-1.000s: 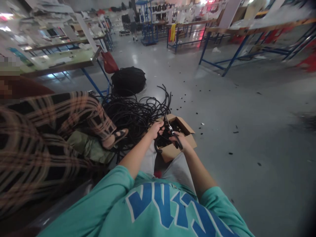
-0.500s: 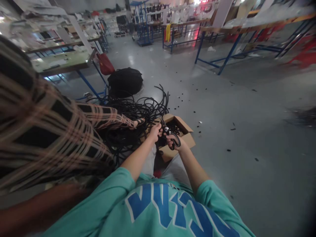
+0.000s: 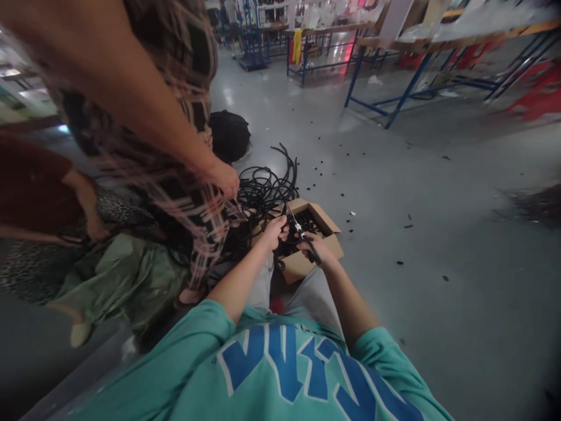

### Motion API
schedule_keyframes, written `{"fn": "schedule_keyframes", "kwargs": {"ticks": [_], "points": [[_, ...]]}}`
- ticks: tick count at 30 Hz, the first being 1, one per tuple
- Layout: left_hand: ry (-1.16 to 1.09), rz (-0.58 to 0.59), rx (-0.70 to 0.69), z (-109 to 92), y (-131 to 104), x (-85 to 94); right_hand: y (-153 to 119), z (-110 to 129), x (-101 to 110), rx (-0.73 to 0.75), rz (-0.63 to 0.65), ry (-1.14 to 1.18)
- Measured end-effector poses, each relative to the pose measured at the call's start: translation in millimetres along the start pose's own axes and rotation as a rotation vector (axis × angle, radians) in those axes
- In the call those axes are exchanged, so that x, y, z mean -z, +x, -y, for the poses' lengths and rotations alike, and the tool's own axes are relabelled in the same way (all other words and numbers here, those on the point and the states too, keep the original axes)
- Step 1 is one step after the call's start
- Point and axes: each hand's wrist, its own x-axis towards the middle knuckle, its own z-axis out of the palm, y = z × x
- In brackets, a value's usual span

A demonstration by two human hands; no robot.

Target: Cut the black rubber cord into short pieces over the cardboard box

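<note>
My left hand [image 3: 275, 231] is closed over the near left part of an open cardboard box [image 3: 301, 268], with the end of a black tube [image 3: 284, 207] apparently in its fingers. My right hand [image 3: 316, 247] is wrapped round the black handles of a pair of scissors [image 3: 300, 229] with a white part at the pivot. The blades point up and left, close to my left hand. Small black cut pieces [image 3: 310, 224] lie inside the box. Behind my left hand, a tangle of black tubes [image 3: 263, 184] spreads over the floor.
A person in plaid clothes [image 3: 175, 134] stands close on my left, one hand [image 3: 224, 178] hanging near the tubes. Beside them another person [image 3: 35, 181] sits low, green cloth [image 3: 131, 275] near them. A black bag [image 3: 230, 135] and blue-legged tables [image 3: 407, 90] stand beyond.
The plaid-clothed person has shifted right and nearer the tubes, and a second person has come into view at left. The scissors have turned edge-on, their handles looking closer together; my hands hardly moved.
</note>
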Motion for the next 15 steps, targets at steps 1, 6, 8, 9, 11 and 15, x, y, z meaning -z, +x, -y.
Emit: {"fn": "schedule_keyframes", "kwargs": {"ticks": [1,6,8,9,11,15], "points": [[0.0,0.012,0.004,0,-1,0.2,-1,0,1,-0.005,0.0,-0.008],[0.009,0.01,0.031,5,2,4.4,1,-6,1,-0.032,-0.005,-0.049],[0.016,-0.011,0.048,10,5,7.1,4,-12,0,-0.043,-0.018,-0.082],[0.02,-0.022,0.058,12,6,8.5,5,-15,-1,-0.047,-0.026,-0.105],[0.026,-0.045,0.079,17,9,11.3,8,-20,-3,-0.05,-0.044,-0.164],[0.032,-0.095,0.119,23,13,16.7,13,-25,-6,-0.038,-0.091,-0.336]]}}
